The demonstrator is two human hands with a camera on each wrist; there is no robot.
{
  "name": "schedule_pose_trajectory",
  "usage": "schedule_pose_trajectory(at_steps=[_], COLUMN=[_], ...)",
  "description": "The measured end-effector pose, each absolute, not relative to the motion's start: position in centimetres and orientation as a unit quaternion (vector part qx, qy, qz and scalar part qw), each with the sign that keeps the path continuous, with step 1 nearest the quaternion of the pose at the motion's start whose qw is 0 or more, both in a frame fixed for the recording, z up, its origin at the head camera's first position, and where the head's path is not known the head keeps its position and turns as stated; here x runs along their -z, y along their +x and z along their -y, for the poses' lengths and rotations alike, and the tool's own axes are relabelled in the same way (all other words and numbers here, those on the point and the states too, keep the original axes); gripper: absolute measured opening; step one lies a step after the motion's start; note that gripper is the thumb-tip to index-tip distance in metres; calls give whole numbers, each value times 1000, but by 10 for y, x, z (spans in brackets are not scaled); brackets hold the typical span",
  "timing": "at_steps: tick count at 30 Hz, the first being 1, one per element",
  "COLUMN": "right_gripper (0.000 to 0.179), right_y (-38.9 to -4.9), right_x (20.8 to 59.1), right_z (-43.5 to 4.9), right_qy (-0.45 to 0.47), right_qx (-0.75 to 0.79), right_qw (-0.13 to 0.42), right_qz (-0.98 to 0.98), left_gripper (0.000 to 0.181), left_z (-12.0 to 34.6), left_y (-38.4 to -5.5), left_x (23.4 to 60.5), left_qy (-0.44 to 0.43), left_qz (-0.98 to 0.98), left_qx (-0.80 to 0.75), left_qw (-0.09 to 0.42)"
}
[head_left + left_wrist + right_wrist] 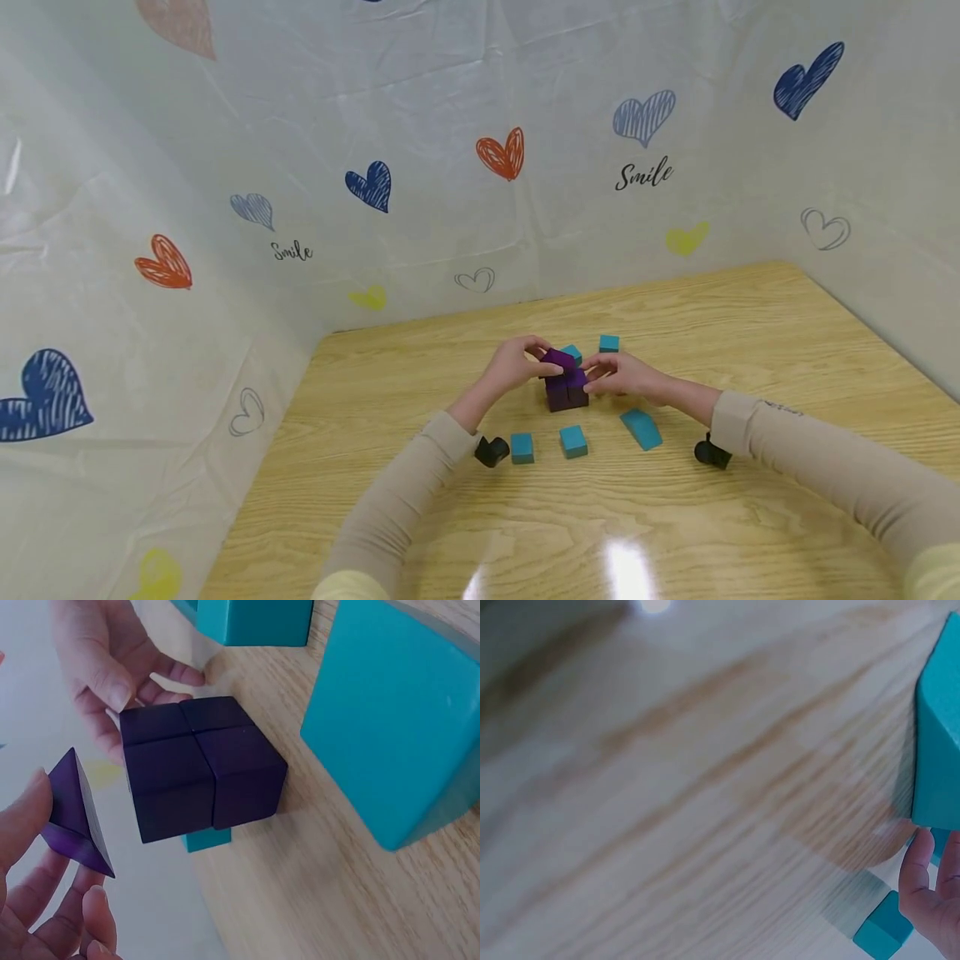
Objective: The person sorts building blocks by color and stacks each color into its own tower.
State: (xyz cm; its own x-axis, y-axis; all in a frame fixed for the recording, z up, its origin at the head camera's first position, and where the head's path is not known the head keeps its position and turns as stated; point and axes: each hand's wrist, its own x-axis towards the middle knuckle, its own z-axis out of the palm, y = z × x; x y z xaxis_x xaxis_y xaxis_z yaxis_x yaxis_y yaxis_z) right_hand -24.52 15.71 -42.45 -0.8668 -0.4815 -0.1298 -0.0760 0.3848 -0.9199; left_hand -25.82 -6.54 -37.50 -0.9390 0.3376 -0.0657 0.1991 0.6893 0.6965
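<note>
In the head view, my left hand [521, 364] holds a purple wedge block [71, 814] between thumb and fingers, just above a group of purple blocks [567, 396]. The left wrist view shows these purple blocks [176, 769] set tight against each other, their seams forming a cross. My right hand [626, 377] is at the right side of the group, its fingers loosely extended and thumb at the block edge. Only part of the right hand [934, 892] shows in the right wrist view, beyond a large turquoise block [939, 757].
Two turquoise cubes, a left one [522, 447] and a right one [573, 442], lie nearer me. A turquoise sloped block [641, 429] lies to the right. Behind the hands are two more turquoise blocks, one [609, 343] farther right. White heart-printed sheeting [420, 250] borders the wooden table [390, 375].
</note>
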Motion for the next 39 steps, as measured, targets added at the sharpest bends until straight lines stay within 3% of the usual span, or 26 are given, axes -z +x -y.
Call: schedule_pose_trajectory(at_steps=[39], right_gripper=[43], right_y=[-242], right_x=[425], right_z=[-156], right_qy=[-175], right_qx=[521], right_qw=[185], right_qz=[-815], left_gripper=[39], left_z=[52], left_y=[-247], left_x=[388], left_qy=[171], left_qz=[-924], left_qx=[-331], left_qw=[83])
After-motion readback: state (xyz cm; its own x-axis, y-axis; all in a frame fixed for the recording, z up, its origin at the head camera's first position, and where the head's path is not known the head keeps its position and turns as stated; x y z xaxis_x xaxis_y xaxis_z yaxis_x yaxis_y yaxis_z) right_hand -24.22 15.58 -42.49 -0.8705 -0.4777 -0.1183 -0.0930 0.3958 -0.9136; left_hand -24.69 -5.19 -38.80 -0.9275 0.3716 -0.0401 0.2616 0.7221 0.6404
